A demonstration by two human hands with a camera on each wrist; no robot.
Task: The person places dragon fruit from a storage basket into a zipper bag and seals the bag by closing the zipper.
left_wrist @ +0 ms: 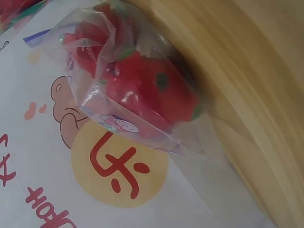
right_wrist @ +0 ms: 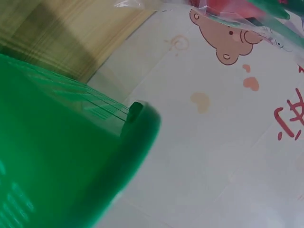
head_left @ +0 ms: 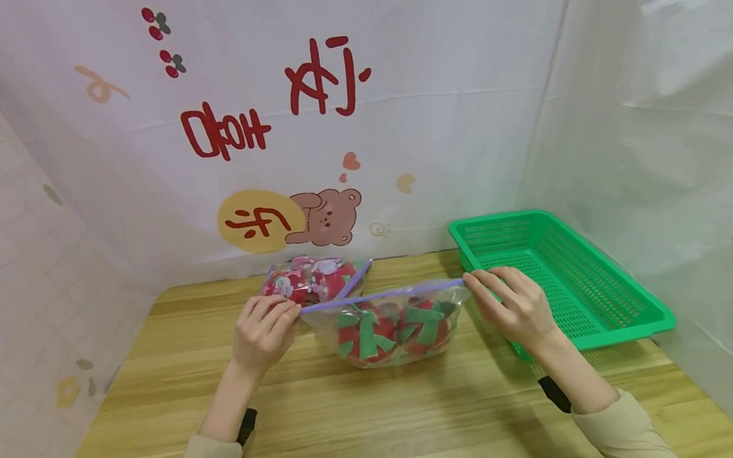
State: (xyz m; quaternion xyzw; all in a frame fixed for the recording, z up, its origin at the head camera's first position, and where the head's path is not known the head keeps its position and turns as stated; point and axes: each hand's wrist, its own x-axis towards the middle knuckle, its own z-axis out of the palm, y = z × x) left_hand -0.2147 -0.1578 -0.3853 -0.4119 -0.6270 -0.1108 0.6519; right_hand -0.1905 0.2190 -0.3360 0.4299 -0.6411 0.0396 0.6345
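Observation:
A clear zip bag [head_left: 397, 325] with a purple closure strip hangs between both hands in the head view. Inside it are red items with green leaf-like pieces, possibly soft strawberry shapes. My left hand [head_left: 264, 331] pinches the strip's left end, and my right hand [head_left: 516, 304] pinches its right end. Behind the left hand lies a second zip bag [head_left: 313, 278] with a pink print and red contents. That printed bag [left_wrist: 137, 90] fills much of the left wrist view. Neither hand shows in the wrist views.
A green perforated plastic basket [head_left: 605, 270] stands on the right of the wooden table [head_left: 366, 425], close beside my right hand. Its rim [right_wrist: 142, 128] looms large in the right wrist view. A white printed sheet [head_left: 421, 99] hangs behind the table.

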